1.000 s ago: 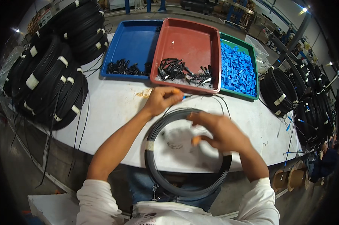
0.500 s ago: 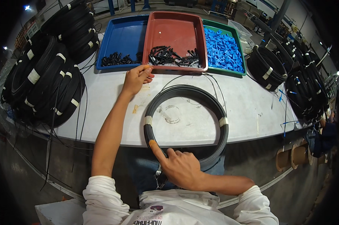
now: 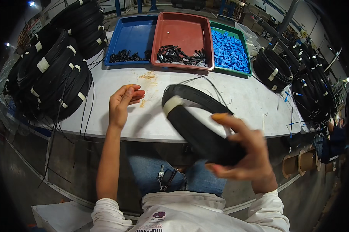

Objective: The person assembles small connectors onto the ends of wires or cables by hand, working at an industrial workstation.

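The white table (image 3: pixel 251 112) is spreading across the frame's middle. Right of centre, the black coil (image 3: pixel 197 127) is leaning tilted; if it is touching the table, I cannot tell. The step in hand seems to be handling the coil, and the next move is probably calling for a steady right grip. At lower right, the right hand (image 3: pixel 249 149) is grasping the coil between thumb and fingers. Left of centre, the left hand (image 3: pixel 122 102) is half curling; whether it is pinching something, I cannot tell.
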`<state>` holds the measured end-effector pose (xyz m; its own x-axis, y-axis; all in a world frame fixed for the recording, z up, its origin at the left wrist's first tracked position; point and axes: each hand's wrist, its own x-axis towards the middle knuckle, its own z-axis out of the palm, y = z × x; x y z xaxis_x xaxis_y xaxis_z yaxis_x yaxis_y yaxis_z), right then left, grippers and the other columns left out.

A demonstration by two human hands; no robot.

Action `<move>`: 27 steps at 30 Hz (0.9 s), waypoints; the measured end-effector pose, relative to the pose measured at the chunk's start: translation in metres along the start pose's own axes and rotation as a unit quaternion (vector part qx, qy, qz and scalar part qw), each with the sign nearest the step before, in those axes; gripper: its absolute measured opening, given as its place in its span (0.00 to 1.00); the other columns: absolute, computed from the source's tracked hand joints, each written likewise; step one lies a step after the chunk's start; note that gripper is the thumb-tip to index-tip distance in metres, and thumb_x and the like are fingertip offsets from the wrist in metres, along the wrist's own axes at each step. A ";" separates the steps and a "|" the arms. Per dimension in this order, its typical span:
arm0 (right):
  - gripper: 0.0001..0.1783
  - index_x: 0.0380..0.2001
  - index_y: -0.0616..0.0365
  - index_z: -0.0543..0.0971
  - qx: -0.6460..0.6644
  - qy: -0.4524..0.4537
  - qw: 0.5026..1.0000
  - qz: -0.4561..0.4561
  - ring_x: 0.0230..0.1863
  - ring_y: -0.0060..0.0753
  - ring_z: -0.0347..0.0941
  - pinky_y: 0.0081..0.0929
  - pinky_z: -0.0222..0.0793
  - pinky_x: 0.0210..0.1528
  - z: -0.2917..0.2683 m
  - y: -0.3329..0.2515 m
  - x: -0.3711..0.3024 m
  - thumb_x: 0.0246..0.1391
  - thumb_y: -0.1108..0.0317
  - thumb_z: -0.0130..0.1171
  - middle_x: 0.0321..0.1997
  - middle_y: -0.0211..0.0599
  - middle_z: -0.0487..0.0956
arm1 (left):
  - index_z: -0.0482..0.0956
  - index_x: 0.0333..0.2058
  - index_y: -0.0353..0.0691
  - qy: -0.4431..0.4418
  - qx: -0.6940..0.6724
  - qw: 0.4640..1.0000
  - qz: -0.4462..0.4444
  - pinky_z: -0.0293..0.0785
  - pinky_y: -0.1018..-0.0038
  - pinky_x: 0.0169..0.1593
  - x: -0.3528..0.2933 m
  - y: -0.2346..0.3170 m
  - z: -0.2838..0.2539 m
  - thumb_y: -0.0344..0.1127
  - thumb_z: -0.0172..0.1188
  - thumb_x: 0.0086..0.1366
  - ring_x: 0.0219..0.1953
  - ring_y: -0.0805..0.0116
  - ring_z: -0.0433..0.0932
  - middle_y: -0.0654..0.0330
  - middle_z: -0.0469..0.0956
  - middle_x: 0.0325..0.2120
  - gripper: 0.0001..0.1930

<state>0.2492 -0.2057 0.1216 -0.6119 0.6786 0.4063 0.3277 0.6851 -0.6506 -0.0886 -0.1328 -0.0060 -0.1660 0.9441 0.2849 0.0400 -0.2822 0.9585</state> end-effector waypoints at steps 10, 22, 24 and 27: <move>0.29 0.40 0.68 0.74 0.479 0.250 0.841 -0.019 0.11 0.24 0.63 0.28 0.62 0.18 -0.036 0.054 -0.048 0.69 0.47 0.41 0.14 0.31 0.69 | 0.56 0.66 0.43 0.079 -0.123 0.981 0.128 0.63 0.61 0.61 -0.065 -0.009 0.043 0.59 0.52 0.69 0.61 0.56 0.66 0.48 0.63 0.62 0.36; 0.37 0.22 0.68 0.75 0.758 0.346 0.550 0.059 0.14 0.32 0.66 0.28 0.62 0.20 0.073 0.114 -0.100 0.67 0.43 0.37 0.14 0.40 0.72 | 0.48 0.66 0.45 0.115 0.047 0.987 0.098 0.75 0.67 0.50 -0.068 0.014 0.094 0.25 0.77 0.47 0.53 0.57 0.72 0.55 0.43 0.70 0.53; 0.37 0.21 0.68 0.75 0.759 0.415 0.495 0.083 0.14 0.32 0.66 0.27 0.62 0.19 0.083 0.106 -0.103 0.68 0.43 0.37 0.19 0.42 0.75 | 0.52 0.65 0.42 0.120 0.039 0.986 0.104 0.74 0.65 0.53 -0.064 0.013 0.095 0.29 0.77 0.49 0.55 0.56 0.72 0.53 0.49 0.69 0.50; 0.34 0.32 0.64 0.77 0.741 0.401 0.531 0.089 0.18 0.32 0.69 0.28 0.67 0.24 0.110 0.113 -0.127 0.67 0.40 0.40 0.24 0.44 0.77 | 0.59 0.63 0.40 0.051 0.091 0.994 0.036 0.66 0.56 0.62 -0.052 0.016 0.098 0.38 0.78 0.48 0.63 0.48 0.67 0.51 0.61 0.65 0.47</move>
<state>0.2852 -0.2436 -0.0744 0.0323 0.9994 0.0091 -0.9616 0.0336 -0.2725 0.0175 -0.1694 -0.0044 -0.2541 0.8977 0.3599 0.2311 -0.3050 0.9239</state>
